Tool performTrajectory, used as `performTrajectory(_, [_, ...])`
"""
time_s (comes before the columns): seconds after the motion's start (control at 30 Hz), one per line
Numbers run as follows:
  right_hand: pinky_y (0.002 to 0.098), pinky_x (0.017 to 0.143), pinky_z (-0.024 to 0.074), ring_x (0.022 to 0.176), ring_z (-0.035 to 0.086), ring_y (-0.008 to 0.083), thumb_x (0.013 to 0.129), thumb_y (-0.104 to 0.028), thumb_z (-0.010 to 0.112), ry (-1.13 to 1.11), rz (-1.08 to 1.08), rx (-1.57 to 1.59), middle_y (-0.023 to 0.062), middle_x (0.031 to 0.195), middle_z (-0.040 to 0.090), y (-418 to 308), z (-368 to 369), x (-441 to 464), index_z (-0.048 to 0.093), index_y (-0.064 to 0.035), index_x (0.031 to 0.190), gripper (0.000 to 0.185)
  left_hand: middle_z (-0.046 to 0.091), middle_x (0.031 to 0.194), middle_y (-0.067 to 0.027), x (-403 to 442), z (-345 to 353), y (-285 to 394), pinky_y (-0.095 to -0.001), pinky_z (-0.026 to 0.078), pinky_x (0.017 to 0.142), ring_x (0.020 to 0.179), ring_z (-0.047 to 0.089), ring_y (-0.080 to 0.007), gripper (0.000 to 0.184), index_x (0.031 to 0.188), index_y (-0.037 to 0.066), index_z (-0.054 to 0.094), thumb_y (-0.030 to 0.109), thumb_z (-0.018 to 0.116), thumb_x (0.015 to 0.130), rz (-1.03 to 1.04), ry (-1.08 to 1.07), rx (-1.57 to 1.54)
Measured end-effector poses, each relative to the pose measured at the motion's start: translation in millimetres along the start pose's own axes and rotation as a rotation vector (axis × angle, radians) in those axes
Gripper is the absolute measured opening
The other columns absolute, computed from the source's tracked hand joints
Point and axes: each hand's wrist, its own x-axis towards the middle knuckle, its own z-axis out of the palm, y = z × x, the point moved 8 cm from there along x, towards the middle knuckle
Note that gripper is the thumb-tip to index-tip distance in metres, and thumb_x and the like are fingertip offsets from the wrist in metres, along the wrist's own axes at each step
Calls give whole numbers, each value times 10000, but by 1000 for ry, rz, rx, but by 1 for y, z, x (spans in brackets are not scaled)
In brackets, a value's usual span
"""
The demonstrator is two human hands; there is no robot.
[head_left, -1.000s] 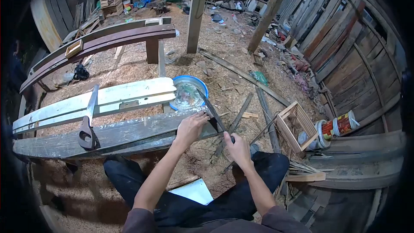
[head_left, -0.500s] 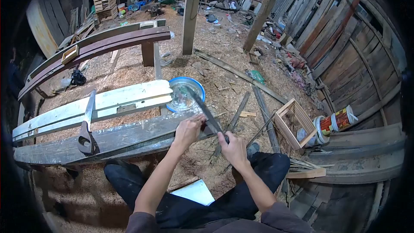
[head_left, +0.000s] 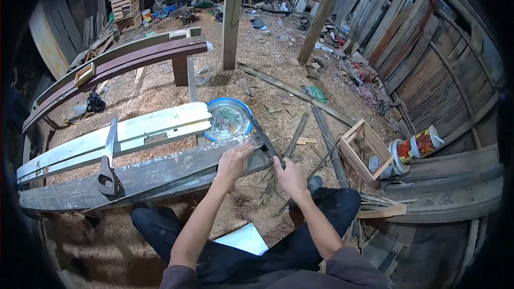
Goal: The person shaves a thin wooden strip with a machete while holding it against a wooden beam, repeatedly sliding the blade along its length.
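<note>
My right hand [head_left: 292, 175] is wrapped round the handle of a machete [head_left: 261, 131], whose dark blade points up and away to the left. The blade lies across the right end of the weathered wooden bench [head_left: 160, 161]. Just left of the blade, my left hand [head_left: 234, 161] is closed low over the bench end, on what looks like a thin wooden stick, mostly hidden by fingers and blade. A handsaw [head_left: 109, 161] rests farther left, its handle toward me. Beyond the bench end sits a blue-rimmed round basin [head_left: 227, 120].
A white-painted plank [head_left: 134, 127] lies behind the bench. To the right are a slatted wooden frame [head_left: 365, 150] and tipped buckets [head_left: 415, 150]. Wooden posts [head_left: 232, 27] stand ahead. Shavings and loose boards cover the floor. A white sheet [head_left: 243, 238] lies between my legs.
The machete and my right hand have shifted slightly right and its blade has turned a little steeper. My left hand stays near the bench end. The whole view has shifted slightly.
</note>
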Motion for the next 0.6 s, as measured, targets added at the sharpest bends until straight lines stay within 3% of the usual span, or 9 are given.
performTrajectory(0.2, [593,791,548,860,724,490,1052,-600,440,-57,-80,65,306,792,711,-23,4,-23,712,4,982,666,728,1263,-171,-2,0,0,-415,575,1008,1201,694,-319,324,1172,27,755,-8,625,876,-48,-58,14])
performTrajectory(0.33, [608,831,536,885,723,498,1053,-594,432,51,3,-61,310,796,711,3,11,-1,712,7,1014,664,737,1242,-172,0,-1,4,-412,578,1001,1201,696,-316,327,1172,15,756,-5,616,877,34,8,25])
performTrajectory(0.47, [620,841,526,881,710,513,1047,-599,449,-54,-41,-21,303,831,721,-18,-1,-17,720,-7,1054,650,723,1290,-143,-3,12,-8,-415,551,1036,1228,677,-306,377,1203,29,704,-1,600,842,-1,-42,-23])
performTrajectory(0.6, [617,816,524,858,696,529,1051,-601,446,63,-12,-26,317,800,701,15,9,3,703,-1,1009,654,729,1277,-140,2,-2,8,-412,563,1023,1210,687,-298,317,1142,24,711,-2,598,847,-21,-56,32])
